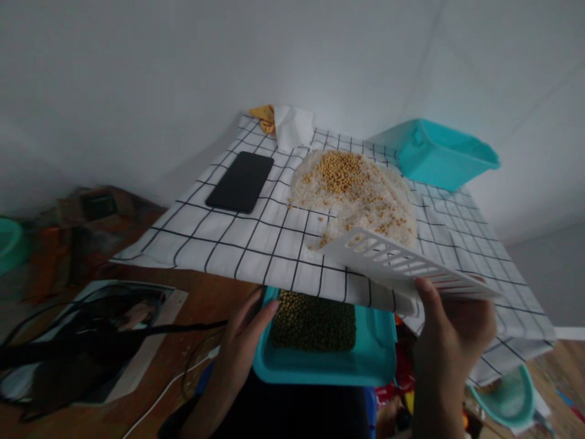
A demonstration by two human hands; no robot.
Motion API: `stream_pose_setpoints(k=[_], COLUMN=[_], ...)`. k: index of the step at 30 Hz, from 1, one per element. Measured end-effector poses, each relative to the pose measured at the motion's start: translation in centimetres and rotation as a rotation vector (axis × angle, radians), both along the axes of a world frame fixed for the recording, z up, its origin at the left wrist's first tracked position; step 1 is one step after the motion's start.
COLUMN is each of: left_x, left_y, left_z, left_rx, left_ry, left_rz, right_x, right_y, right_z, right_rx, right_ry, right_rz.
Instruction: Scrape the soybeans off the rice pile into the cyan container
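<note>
My right hand (452, 335) is closed on a white slotted plastic board (365, 256), thumb on top. It holds the board tilted at the table's front, its far edge by a heap of white grains like rice (311, 183) with yellow beans (340, 171) on and among them. Below the table edge, my left hand (240, 341) grips the left rim of a shallow teal tray (320, 375). Small green beans (320, 332) cover much of the tray's left and middle, with some yellow beans (290, 305) at its back left corner. The table edge hides the tray's back part.
A checked cloth (269, 244) covers the table. On it are a black phone (241, 182), a white cloth or tissue (292, 125), an orange-yellow cloth (265, 117) and a teal bin (445, 155). Cables (164, 390) and a teal bowl (507, 402) are below, near the floor.
</note>
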State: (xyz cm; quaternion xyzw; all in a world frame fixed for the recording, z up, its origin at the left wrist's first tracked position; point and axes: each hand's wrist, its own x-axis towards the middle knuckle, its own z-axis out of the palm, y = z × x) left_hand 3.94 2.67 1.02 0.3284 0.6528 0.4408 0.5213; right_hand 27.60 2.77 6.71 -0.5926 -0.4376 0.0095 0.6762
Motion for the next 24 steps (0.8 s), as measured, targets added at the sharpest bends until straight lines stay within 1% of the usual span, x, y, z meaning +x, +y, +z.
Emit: stream_pose_setpoints(k=[3, 5, 8, 10, 14, 17, 21, 24], left_x=[0.1, 0.1, 0.1, 0.0, -0.2, -0.1, 0.2, 0.1], left_y=[0.1, 0.2, 0.2, 0.1, 0.0, 0.0, -0.1, 0.0], left_z=[0.1, 0.2, 0.1, -0.1, -0.4, -0.2, 0.3, 0.1], left_rx=[0.039, 0.059, 0.053, 0.044, -0.007, 0.02, 0.073, 0.083], left_ry=[-0.021, -0.047, -0.036, -0.022, -0.027, -0.033, -0.054, -0.046], left_rz=[-0.014, -0.034, -0.025, -0.015, -0.008, -0.02, -0.036, -0.027], right_x=[0.6, 0.5, -0.4, -0.9, -0.5, 0.5, 1.3, 1.2], right_y=[0.0, -0.1, -0.4, -0.4, -0.4, -0.5, -0.9, -0.9], right_z=[-0.1, 0.0, 0.3, 0.5, 0.7, 0.8, 0.8, 0.5], right_rx=[0.058, 0.067, -0.023, -0.074, -0.033, 0.017, 0.04, 0.043], right_ry=[0.006, 0.006, -0.007, -0.032, -0.027, 0.035, 0.056, 0.025], right_rz=[-0.028, -0.012, 0.056, 0.076, -0.012, -0.066, -0.054, -0.049])
